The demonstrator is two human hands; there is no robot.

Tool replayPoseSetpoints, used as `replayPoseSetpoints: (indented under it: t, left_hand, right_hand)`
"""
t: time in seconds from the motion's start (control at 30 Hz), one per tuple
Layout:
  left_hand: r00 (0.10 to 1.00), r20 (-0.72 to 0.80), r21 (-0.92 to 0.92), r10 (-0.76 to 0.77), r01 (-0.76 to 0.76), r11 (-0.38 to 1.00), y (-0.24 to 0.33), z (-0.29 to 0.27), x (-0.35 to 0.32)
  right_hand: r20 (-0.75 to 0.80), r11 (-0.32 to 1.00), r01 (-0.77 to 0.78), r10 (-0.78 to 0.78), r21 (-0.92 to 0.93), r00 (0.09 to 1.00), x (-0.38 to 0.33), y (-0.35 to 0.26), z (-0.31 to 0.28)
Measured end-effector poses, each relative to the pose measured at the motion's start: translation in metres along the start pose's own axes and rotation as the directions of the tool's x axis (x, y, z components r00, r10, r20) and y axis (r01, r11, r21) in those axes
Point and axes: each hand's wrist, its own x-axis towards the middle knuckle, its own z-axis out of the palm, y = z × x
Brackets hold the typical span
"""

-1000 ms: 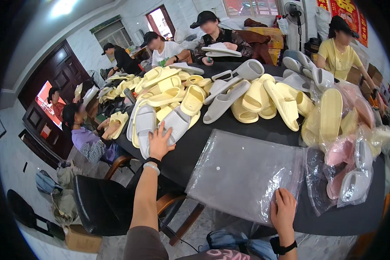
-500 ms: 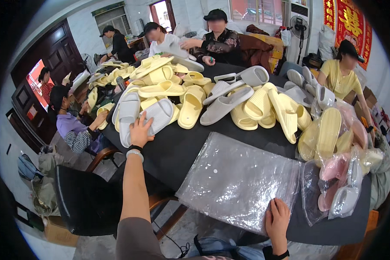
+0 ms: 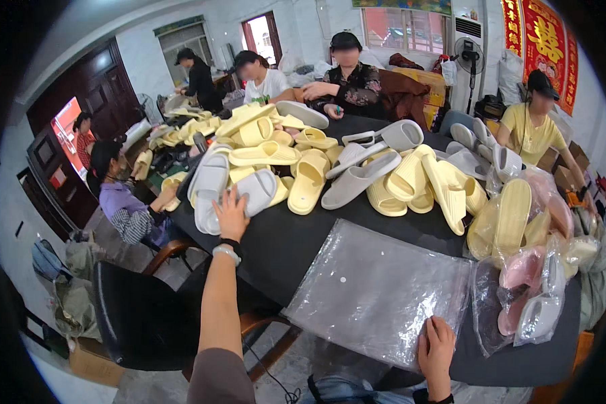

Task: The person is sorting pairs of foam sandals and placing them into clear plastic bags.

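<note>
My left hand (image 3: 232,214) rests with fingers spread on a pair of grey slippers at the near left of a slipper heap. Its fingertips touch the ribbed strap of one grey slipper (image 3: 258,189); the other grey slipper (image 3: 210,176) lies to its left. At the near edge of the table, my right hand (image 3: 438,350) lies on the corner of a stack of clear plastic bags (image 3: 377,289), its thumb apart from the fingers. Yellow slippers (image 3: 308,182) and more grey slippers (image 3: 360,178) are piled just beyond the bags.
Bagged yellow, pink and grey slippers (image 3: 508,215) sit on the right of the black-covered table (image 3: 289,252). A black chair (image 3: 141,313) stands at the near left. Several co-workers surround the table, including a person in purple (image 3: 124,198) and a person in yellow (image 3: 532,128).
The whole view has shifted slightly, putting things lower and to the right. Both my hands keep their places. Across the table, the grey slippers held up by a co-worker are no longer raised.
</note>
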Motion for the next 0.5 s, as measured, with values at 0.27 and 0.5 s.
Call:
replayPoseSetpoints:
  t: [0.27, 0.5]
  left_hand:
    - [0.988, 0.108, -0.185, 0.110, -0.089, 0.979, 0.023, -0.033, -0.029]
    - [0.912, 0.278, -0.665, 0.302, -0.044, 0.746, 0.120, -0.089, -0.096]
  right_hand:
    - [-0.057, 0.999, 0.036, -0.038, -0.024, 0.998, -0.003, 0.007, 0.002]
    - [-0.062, 1.000, 0.012, -0.012, 0.007, 0.998, 0.006, 0.000, -0.004]
